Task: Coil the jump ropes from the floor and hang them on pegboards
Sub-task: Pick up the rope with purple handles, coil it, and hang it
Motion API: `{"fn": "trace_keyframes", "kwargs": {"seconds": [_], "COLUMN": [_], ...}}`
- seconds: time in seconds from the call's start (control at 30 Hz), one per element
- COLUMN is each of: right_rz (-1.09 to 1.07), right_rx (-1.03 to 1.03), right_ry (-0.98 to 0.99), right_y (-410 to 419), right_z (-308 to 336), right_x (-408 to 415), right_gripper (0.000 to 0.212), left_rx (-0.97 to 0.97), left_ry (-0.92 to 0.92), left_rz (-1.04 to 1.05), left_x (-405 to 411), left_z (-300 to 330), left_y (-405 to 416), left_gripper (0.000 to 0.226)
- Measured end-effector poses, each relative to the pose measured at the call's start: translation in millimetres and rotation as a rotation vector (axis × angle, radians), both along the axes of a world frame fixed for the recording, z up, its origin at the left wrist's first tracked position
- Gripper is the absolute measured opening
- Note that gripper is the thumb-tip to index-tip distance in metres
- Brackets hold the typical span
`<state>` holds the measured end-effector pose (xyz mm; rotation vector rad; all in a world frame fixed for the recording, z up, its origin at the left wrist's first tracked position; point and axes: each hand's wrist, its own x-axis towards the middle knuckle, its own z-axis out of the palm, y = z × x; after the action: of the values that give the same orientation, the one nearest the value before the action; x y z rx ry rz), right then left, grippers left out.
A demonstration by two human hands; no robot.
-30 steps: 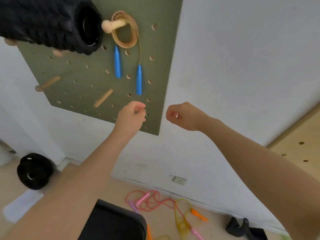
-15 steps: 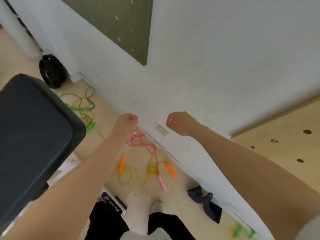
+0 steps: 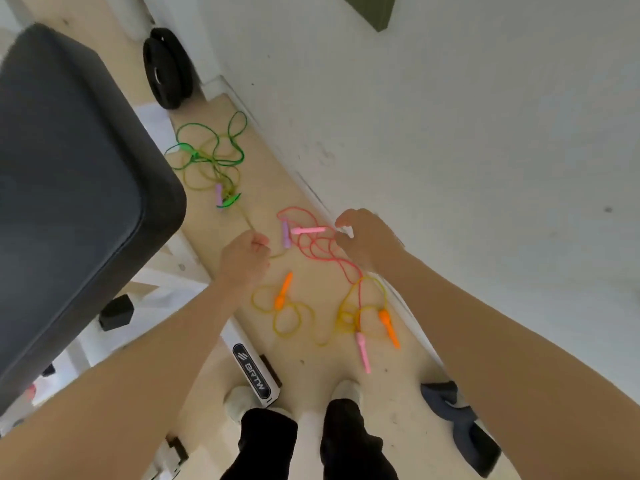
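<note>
- Left hand (image 3: pixel 244 259) held out over the floor (image 3: pixel 311 368), fingers curled into a loose fist; a thin olive cord passes right by the knuckles, can't tell if the grip is on it or clenched on nothing.
- Right hand (image 3: pixel 367 240) held out near the wall (image 3: pixel 450 133), fingers loosely curved and apart, grip released, holds nothing.
- Pink jump rope (image 3: pixel 318 247) tangled on the floor between the hands, just by the base of the wall; one pink handle near the right fingertips, the other lower, near the feet.
- Yellow jump rope (image 3: pixel 291 317) with orange handles looped on the floor below the hands, overlapping the pink cord.
- Green jump rope (image 3: pixel 207 147) piled further up along the wall base, mixed with an olive rope (image 3: pixel 207 178) with purple handles.
- Green pegboard (image 3: pixel 375 10) corner at top edge, on the wall.
- Black padded bench (image 3: pixel 69 185) at left; black weight plate (image 3: pixel 166 69) leaning by the wall corner.
- Dark slippers (image 3: pixel 460 420) on the floor at lower right.
</note>
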<state>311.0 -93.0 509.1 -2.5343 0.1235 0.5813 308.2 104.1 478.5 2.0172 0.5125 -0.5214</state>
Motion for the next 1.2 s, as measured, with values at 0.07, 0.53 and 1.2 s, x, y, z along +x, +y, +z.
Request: {"fn": "trace_keyframes", "kwargs": {"seconds": [0.07,0.53,1.2], "right_rz": [-0.007,0.099,0.362], "right_rx": [0.037,0.094,0.103], "right_ry": [-0.007,-0.02,-0.091], "right_y": [4.5,0.7,156.5], "right_z": [-29.2,-257.4,-580.0], "right_x": [11.0,133.0,300.7], "right_gripper": [0.028,0.036,0.051], "left_rx": [0.044,0.22,0.68], "left_ry": [-0.007,0.007,-0.202], "left_rz": [-0.014,-0.016,-0.299], "left_x": [8.1,125.1,315.6], "left_z": [-24.3,-241.6,-566.8], "left_y": [2.0,-1.9,188.1], "left_gripper": [0.018,0.02,0.043]}}
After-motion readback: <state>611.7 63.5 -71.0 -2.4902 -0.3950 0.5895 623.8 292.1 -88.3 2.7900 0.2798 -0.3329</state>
